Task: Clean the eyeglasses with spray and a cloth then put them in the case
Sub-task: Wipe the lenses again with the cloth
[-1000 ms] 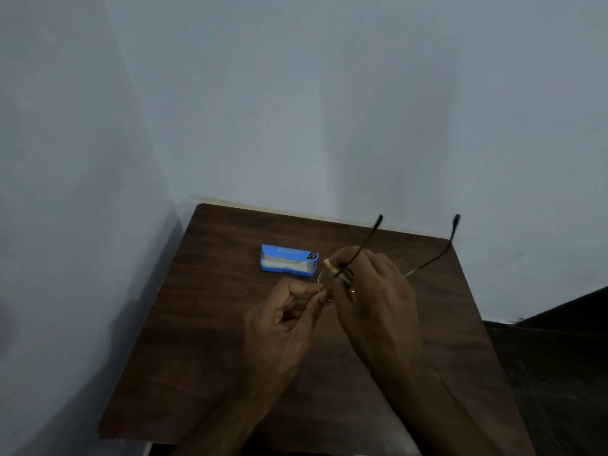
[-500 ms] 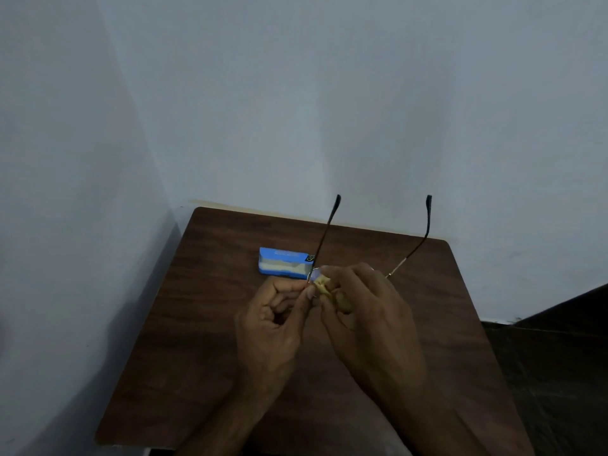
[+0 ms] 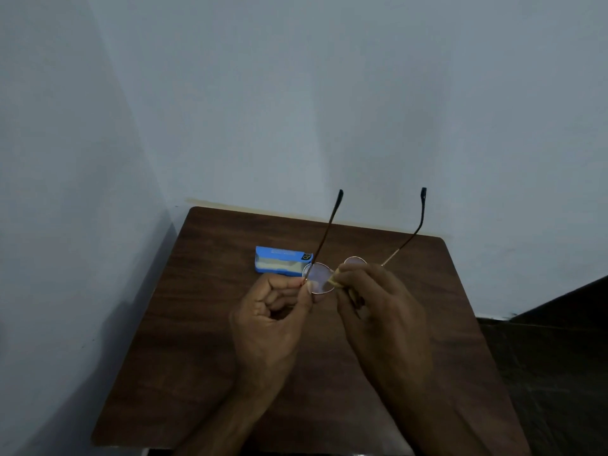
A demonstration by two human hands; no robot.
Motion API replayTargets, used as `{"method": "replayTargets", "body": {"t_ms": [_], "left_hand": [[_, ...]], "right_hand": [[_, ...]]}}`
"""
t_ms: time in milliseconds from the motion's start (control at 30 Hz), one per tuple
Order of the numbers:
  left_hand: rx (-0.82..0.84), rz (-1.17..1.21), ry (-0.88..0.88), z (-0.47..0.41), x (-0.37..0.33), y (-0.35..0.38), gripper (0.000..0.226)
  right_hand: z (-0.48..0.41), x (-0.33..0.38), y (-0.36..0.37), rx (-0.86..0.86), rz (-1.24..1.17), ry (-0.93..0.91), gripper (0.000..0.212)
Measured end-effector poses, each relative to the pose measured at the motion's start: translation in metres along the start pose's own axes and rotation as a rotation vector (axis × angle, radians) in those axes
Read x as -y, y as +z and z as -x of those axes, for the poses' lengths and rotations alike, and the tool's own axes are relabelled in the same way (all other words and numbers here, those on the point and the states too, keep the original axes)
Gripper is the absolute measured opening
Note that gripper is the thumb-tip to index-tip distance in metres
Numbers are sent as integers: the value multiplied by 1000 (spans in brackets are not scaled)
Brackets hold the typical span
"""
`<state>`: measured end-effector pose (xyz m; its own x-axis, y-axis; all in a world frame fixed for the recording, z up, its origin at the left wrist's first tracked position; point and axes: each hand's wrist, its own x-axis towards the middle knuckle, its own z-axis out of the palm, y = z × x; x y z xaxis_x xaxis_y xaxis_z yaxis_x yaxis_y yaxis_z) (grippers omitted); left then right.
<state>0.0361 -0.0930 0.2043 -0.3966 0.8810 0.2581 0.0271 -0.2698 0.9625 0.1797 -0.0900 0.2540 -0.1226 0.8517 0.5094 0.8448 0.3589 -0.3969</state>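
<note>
Yellow cloth (image 3: 334, 280) pinched in right hand (image 3: 383, 312), eyeglasses (image 3: 318, 278) in left hand (image 3: 271, 320); blue case (image 3: 282, 262) lettering illegible.

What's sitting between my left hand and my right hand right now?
In the head view, one round lens of the eyeglasses spans the gap between the left hand and the right hand, with the right hand's yellow cloth touching it.

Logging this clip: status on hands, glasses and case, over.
Left hand pinches rim of thin gold wire-rimmed round eyeglasses. Right hand pinches small yellow cloth against a lens. Blue rectangular case on brown wooden table, apart, nothing blocking.
</note>
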Motion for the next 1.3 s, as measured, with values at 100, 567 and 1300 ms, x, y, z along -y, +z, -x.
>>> {"method": "replayTargets", "body": {"t_ms": [100, 567, 1300], "left_hand": [[-19, 5, -30, -1, -1, -1, 27], [-28, 120, -193, 3, -1, 1, 12], [-6, 48, -180, -3, 5, 2, 19]], "right_hand": [[7, 5, 3, -16, -73, 18, 13], [8, -1, 18, -56, -238, 195, 35], [-18, -20, 3, -27, 221, 6, 31]]}}
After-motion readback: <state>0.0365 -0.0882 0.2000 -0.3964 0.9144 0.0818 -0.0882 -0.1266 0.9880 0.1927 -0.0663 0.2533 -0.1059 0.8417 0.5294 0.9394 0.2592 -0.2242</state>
